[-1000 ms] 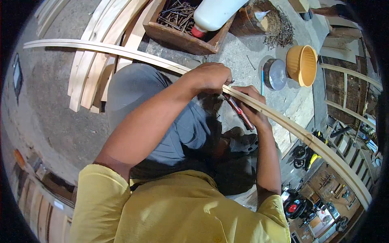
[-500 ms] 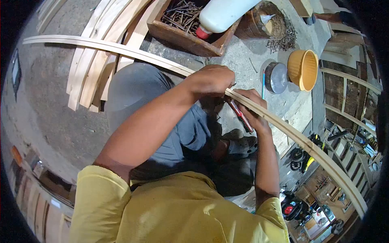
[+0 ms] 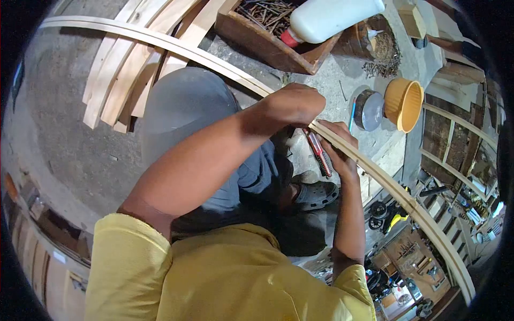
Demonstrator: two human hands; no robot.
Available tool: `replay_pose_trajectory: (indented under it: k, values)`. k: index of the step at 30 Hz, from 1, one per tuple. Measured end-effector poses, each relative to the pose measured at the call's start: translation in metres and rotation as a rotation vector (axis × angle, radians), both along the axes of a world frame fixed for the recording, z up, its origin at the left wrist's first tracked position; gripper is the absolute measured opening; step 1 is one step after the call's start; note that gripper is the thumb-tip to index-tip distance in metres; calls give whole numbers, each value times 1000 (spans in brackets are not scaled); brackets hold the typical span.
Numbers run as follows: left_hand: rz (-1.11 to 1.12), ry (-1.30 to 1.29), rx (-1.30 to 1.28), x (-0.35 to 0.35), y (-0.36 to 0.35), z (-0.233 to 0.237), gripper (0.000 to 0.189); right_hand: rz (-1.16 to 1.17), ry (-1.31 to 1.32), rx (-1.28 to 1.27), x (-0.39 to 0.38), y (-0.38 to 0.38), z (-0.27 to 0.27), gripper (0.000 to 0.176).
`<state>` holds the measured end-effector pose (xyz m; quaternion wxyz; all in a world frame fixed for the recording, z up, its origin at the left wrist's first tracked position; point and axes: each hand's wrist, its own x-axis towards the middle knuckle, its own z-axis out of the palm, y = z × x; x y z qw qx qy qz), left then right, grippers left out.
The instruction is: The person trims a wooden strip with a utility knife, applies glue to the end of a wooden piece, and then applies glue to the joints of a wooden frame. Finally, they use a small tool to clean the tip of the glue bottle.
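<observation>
Wooden strip [image 3: 412, 205] looks light and springy, best held between its far-left and near-right ends, where my left hand [image 3: 297, 104] and right hand [image 3: 342, 161] grip it.

The strip [image 3: 415, 208] crosses before you from far left, over the boards [image 3: 118, 67] and past your left knee [image 3: 190, 101], to near right. Your left hand [image 3: 300, 104] is on it, your right hand [image 3: 339, 158] just right of that, the knife [image 3: 319, 152] beside it on your side of the strip. Beyond the strip sits the box [image 3: 262, 47], nails [image 3: 267, 16] in it, bottle [image 3: 337, 20] lying over it. Right of these stand, left to right, the pencil [image 3: 352, 114], tin [image 3: 369, 112] and bowl [image 3: 401, 107].
</observation>
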<state>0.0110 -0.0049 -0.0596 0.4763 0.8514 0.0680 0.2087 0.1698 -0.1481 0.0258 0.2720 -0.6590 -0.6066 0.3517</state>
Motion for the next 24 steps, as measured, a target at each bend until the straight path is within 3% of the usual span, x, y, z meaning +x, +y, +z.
replay_pose_trajectory:
  k: [2,9,14,17,24]
  values:
    - [-24,307,65,4,4,24,12,-1,-23,-35,2,-1,-1,32]
    - [37,205,32,1,4,27,14,-19,15,-79,1,-3,-2,37]
    - [-52,479,-16,6,9,40,17,-19,-10,-63,2,-4,-5,36]
    - [-19,328,5,0,8,36,18,-48,8,-80,0,-3,-2,37]
    - [-43,407,12,2,7,30,19,-43,-68,-69,0,-3,-4,32]
